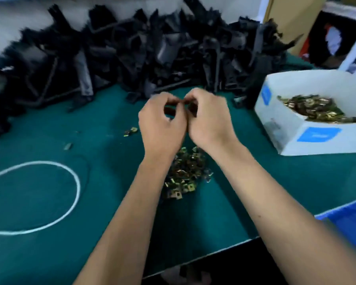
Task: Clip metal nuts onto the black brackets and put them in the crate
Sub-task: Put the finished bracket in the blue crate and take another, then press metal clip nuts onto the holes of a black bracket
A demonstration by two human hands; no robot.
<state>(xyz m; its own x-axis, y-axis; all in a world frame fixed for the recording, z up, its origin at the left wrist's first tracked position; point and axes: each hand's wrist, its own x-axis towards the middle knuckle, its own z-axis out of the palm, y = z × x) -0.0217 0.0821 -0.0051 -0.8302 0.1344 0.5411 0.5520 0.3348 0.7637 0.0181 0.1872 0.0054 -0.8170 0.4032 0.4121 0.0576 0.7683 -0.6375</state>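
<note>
Black bracket [191, 109] — small, blurred — pinched between both hands [185, 120].

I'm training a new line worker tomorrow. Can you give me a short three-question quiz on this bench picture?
1. True or false: the white box of metal nuts sits by the person's right arm.
2. What lies on the green table between the two forearms? A) a loose heap of metal nuts B) a screwdriver C) a roll of tape
3. Fill in: the pile of black brackets lies along the ___ edge of the table.

Key
1. True.
2. A.
3. Far. The left hand and right hand meet in front of it, fingers curled round a small dark part, too blurred to name.
</note>
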